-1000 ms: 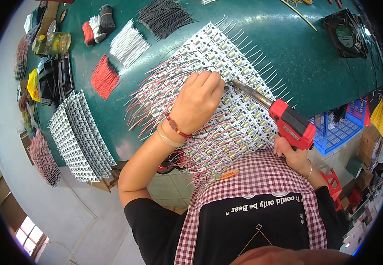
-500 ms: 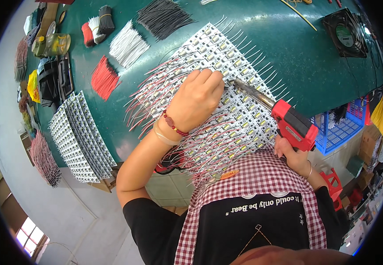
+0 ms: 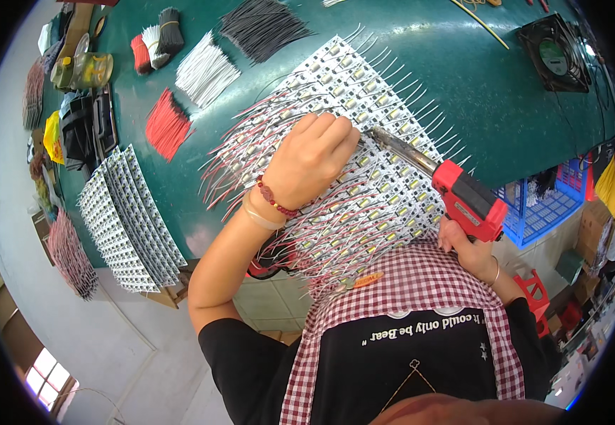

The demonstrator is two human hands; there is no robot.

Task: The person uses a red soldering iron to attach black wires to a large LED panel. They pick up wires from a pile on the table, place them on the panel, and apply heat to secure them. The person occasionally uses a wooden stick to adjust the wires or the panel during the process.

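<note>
A large white panel of LED circuit boards [image 3: 399,188] lies on the green table, with rows of small chips and many thin red and black wires along it. My left hand [image 3: 311,152] rests over its middle, fingers curled together in a pinch; what they hold is hidden behind them. My right hand [image 3: 465,249] grips a red and black soldering gun [image 3: 469,202] from below. Its metal tip [image 3: 375,134] points left at the board, just beside my left fingertips; whether it touches the board I cannot tell.
Bundles of red wires [image 3: 168,126], white wires [image 3: 207,71] and black wires [image 3: 263,30] lie beyond on the table [image 3: 463,42]. More LED boards [image 3: 127,223] stand stacked at the left edge. A black fan [image 3: 554,57] sits far right, above a blue crate [image 3: 545,205].
The soldering gun's body has shifted slightly left and its tip remains near my left fingertips. My left hand has moved very slightly left.
</note>
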